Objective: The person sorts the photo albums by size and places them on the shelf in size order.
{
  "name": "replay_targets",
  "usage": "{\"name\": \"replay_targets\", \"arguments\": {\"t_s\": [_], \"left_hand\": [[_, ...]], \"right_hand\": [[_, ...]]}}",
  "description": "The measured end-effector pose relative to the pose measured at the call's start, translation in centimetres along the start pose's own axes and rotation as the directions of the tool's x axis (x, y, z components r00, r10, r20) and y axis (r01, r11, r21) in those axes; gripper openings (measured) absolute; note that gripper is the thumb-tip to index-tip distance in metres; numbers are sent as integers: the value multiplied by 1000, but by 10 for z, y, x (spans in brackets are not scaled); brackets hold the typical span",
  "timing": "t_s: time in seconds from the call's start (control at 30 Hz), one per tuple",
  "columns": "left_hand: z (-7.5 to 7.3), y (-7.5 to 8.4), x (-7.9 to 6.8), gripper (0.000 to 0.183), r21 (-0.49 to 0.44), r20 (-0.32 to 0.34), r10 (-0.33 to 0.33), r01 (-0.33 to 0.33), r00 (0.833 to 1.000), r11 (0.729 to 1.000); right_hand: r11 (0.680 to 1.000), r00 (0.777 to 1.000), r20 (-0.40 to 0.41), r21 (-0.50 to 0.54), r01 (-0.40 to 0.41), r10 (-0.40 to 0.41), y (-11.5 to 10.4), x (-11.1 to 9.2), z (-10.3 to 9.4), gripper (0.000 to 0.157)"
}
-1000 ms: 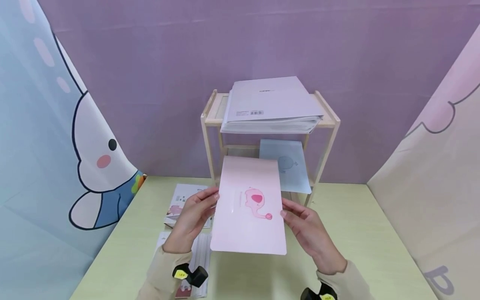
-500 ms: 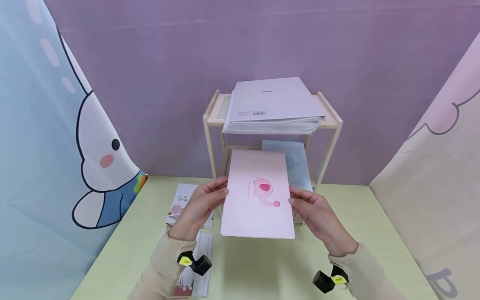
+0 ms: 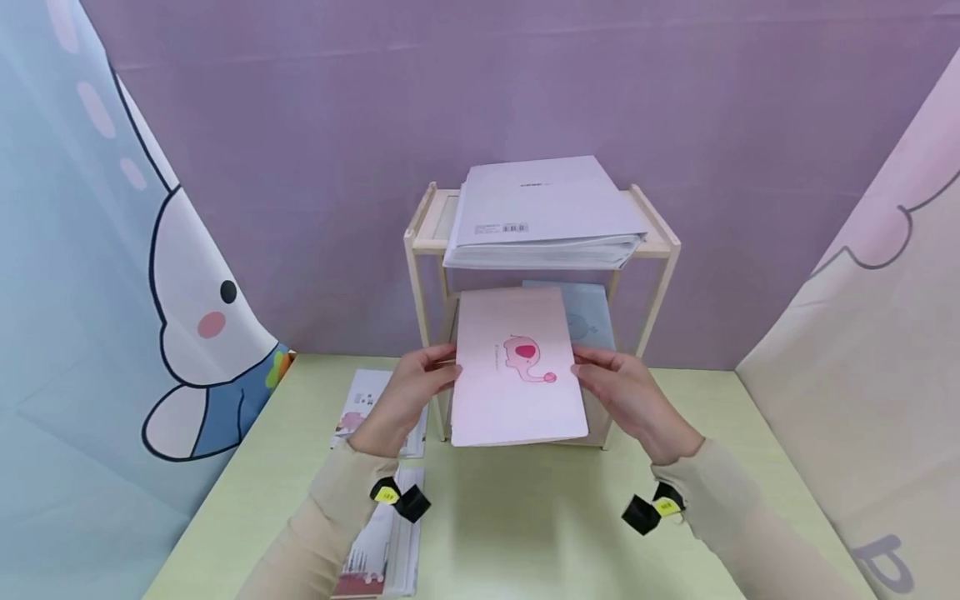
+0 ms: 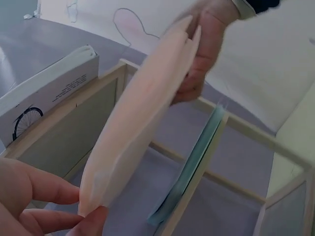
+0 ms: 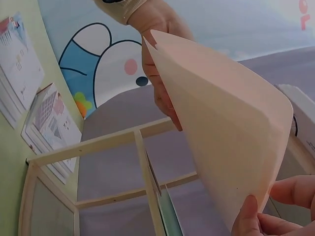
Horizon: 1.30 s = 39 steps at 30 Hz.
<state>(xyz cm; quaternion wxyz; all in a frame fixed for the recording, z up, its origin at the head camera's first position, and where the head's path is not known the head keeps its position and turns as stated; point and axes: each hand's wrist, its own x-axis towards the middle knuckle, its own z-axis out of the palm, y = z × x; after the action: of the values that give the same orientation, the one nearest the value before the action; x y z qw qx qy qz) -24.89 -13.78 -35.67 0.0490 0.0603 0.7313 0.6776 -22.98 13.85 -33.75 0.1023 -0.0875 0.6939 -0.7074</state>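
Note:
A thin pink notebook (image 3: 517, 412) with an elephant on its cover is held nearly flat at the front of a small wooden rack's lower shelf. My left hand (image 3: 411, 396) pinches its left edge, thumb on top. At the opposite edge, my right hand (image 3: 633, 400) pinches it the same way. In both wrist views the notebook's leaves part slightly. A light-blue notebook (image 3: 588, 310) with a whale lies on the lower shelf, partly behind the pink one. Its edge (image 4: 192, 162) shows beside the pink notebook in the left wrist view.
The wooden rack (image 3: 654, 312) stands at the back of the pale green table (image 3: 517, 533). A stack of large white books (image 3: 543, 200) lies on its top shelf. Two piles, a farther one (image 3: 367, 400) and a nearer one (image 3: 405, 533), lie at the left. Cloth curtains surround the table.
Both hands have carried the pink notebook forward, from in front of the rack toward the lower shelf. It now covers more of the blue notebook's lower part.

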Motion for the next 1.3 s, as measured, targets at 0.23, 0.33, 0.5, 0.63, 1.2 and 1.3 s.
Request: {"name": "replay_targets", "arguments": {"t_s": [0.23,0.33,0.5,0.63,1.2,1.3], "left_hand": [[-1,6,9,46,58,-22,22,-21,1000,998],[0,8,13,46,101,-44,37,-32,998,994],[4,9,21,45,177,-74,59,-45,996,983],[7,10,30,46,226,-88,55,-34,995,974],[15,13,52,47,299,-89,38,-10,995,954],[17,14,54,46,328,-109,65,-26,992,944]], "right_hand": [[997,1000,-17,-80,-22,21,-6,11,1,49],[991,999,-29,-132,-27,23,-6,17,2,47],[979,1000,-18,-201,9,-13,-4,28,1,44],[968,999,-22,-249,22,-28,-3,36,-1,43],[941,997,-73,-334,-48,24,0,72,1,39],[942,995,-88,-329,-68,41,1,76,1,40]]}}
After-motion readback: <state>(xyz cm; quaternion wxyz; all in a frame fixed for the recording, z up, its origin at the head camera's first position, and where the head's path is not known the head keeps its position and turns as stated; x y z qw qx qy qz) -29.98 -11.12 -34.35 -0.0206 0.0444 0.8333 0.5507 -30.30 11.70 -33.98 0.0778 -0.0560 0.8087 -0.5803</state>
